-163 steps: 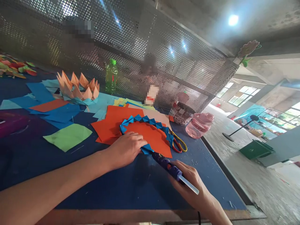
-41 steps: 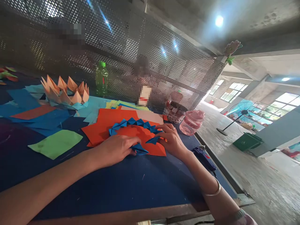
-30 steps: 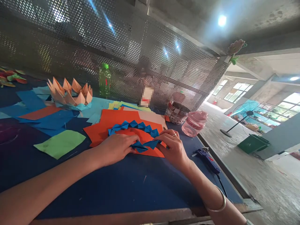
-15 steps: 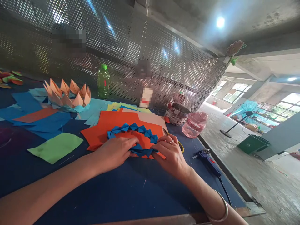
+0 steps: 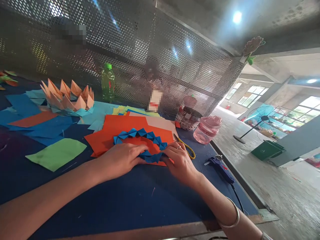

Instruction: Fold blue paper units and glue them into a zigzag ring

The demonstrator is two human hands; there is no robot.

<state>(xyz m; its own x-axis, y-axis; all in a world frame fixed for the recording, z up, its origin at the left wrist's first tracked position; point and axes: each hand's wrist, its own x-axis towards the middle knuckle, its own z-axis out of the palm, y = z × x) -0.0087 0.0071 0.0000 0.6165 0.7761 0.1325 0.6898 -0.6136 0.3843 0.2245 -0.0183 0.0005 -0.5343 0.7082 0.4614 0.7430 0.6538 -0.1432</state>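
A ring of folded blue paper triangles (image 5: pixel 140 135) lies on a stack of orange paper sheets (image 5: pixel 117 128) on the blue tabletop (image 5: pixel 130 200). My left hand (image 5: pixel 120 160) presses the near end of the blue ring, fingers closed on it. My right hand (image 5: pixel 181 161) pinches the other near end of the same ring, so the two ends meet between my hands. A blue glue gun (image 5: pixel 221 168) lies on the table to the right of my right hand, untouched.
Yellow-handled scissors (image 5: pixel 186 148) lie behind my right hand. A pink jar (image 5: pixel 207 128), a patterned round tin (image 5: pixel 188 118), a green bottle (image 5: pixel 108 81), an orange paper crown (image 5: pixel 66 96) and a green sheet (image 5: pixel 56 153) sit around. A perforated metal screen (image 5: pixel 162 63) backs the table.
My right hand put down the glue gun at the right, then came to the blue ring. Both hands drew the ring's two near ends together and now press them.
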